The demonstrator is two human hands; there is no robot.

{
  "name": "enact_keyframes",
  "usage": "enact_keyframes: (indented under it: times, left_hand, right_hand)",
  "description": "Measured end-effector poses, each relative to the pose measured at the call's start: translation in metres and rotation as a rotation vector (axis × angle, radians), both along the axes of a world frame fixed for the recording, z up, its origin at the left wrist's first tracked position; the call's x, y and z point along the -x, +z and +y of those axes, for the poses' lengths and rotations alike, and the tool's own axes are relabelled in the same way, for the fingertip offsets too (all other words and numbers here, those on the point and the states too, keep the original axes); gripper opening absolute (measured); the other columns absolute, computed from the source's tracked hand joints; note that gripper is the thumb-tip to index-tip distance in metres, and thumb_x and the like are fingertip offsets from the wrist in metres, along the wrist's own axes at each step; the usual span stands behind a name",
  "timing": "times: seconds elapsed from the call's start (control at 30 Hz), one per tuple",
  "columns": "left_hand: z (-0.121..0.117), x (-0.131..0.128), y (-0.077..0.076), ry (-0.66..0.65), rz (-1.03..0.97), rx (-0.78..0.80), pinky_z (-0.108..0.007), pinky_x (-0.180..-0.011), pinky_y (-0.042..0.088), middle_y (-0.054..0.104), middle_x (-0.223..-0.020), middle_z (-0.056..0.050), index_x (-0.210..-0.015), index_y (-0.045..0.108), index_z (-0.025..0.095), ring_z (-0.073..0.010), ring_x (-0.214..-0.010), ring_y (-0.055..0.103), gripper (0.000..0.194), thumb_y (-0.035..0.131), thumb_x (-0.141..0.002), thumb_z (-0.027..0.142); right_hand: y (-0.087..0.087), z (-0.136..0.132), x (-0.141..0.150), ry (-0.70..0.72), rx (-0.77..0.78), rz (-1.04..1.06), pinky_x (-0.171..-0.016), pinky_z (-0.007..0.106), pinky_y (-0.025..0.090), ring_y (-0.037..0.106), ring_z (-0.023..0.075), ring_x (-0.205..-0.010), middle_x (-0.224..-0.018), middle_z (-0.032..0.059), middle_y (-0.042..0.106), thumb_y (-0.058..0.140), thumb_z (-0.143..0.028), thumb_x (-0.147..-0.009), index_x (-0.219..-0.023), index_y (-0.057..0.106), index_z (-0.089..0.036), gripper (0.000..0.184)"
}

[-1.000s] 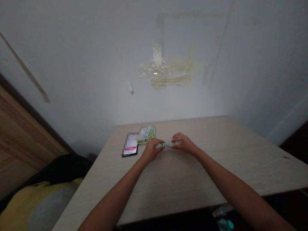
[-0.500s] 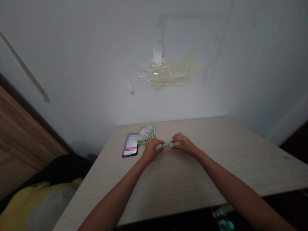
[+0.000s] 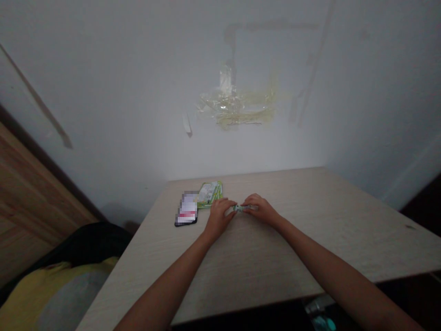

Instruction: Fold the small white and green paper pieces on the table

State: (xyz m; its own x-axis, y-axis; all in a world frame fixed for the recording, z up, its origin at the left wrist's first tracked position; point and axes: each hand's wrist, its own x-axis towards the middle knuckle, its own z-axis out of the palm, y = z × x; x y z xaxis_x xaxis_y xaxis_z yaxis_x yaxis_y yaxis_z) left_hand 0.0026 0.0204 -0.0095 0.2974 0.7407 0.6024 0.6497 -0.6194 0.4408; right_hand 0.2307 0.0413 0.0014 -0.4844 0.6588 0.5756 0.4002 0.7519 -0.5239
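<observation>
Above the middle of the pale wooden table [image 3: 268, 266], a small green-and-white packet [image 3: 239, 208] is stretched between my two hands. The fingertips of my left hand [image 3: 219, 217] pinch its left end. My right hand [image 3: 264, 211] pinches the other end, and its fingers hide part of the packet. Only a short strip shows between the fingertips, so its contents cannot be made out. Just behind my left hand lie flat green-and-white packets [image 3: 210, 193]. They rest against a phone [image 3: 188, 209] whose lit screen is blurred out.
A white wall [image 3: 138, 92] with old clear tape [image 3: 237, 103] stands behind the table. Yellow and grey cloth [image 3: 69, 294] is at the lower left beside a wooden panel [image 3: 24, 197]. A teal-capped thing [image 3: 325, 323] sits below the table's front edge.
My right hand has come slightly left, nearer to my left hand, and less of the small packet shows between them. The phone and the flat packets stay in place.
</observation>
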Motion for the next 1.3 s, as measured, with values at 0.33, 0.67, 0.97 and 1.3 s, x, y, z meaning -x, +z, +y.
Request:
enact_keyframes:
  times: [0.33, 0.67, 0.97, 1.3]
  left_hand:
    - [0.0, 0.0, -0.003, 0.001, 0.074, 0.016, -0.056, -0.109, 0.033, 0.064, -0.13, -0.007, -0.124, 0.062, 0.028, -0.0273, -0.125, 0.052, 0.045, 0.07, -0.08, 0.02]
    - [0.004, 0.002, -0.009, -0.005, 0.072, -0.01, -0.052, -0.104, 0.041, 0.066, -0.119, -0.008, -0.116, 0.067, 0.026, -0.0258, -0.118, 0.055, 0.033, 0.064, -0.084, 0.022]
    - [0.004, 0.001, -0.007, -0.024, 0.071, 0.008, -0.05, -0.103, 0.043, 0.067, -0.115, -0.009, -0.113, 0.068, 0.024, -0.0254, -0.114, 0.057, 0.031, 0.064, -0.083, 0.019]
    - [0.004, 0.0, -0.008, -0.021, 0.077, 0.005, -0.05, -0.103, 0.043, 0.067, -0.115, -0.01, -0.113, 0.069, 0.021, -0.0259, -0.114, 0.057, 0.03, 0.064, -0.084, 0.019]
  right_hand:
    - [-0.001, 0.007, -0.005, -0.082, -0.063, -0.066, -0.084, 0.036, 0.047, 0.061, 0.0219, -0.09, -0.09, 0.0081, 0.07, 0.067, -0.038, -0.087, -0.094, 0.076, -0.022, 0.02]
    - [-0.004, 0.014, -0.03, -0.585, -0.264, -0.308, -0.097, 0.049, 0.034, 0.053, 0.027, -0.097, -0.082, 0.0095, 0.069, 0.066, -0.03, -0.085, -0.085, 0.077, -0.026, 0.011]
    - [-0.012, 0.018, -0.037, -0.706, -0.259, -0.272, -0.099, 0.055, 0.03, 0.05, 0.0308, -0.101, -0.08, 0.013, 0.068, 0.066, -0.027, -0.084, -0.075, 0.074, -0.024, 0.012]
    - [-0.008, 0.014, -0.036, -0.816, -0.164, -0.392, -0.087, 0.044, 0.036, 0.056, 0.026, -0.091, -0.091, 0.0137, 0.063, 0.06, -0.027, -0.09, -0.083, 0.075, -0.019, 0.018]
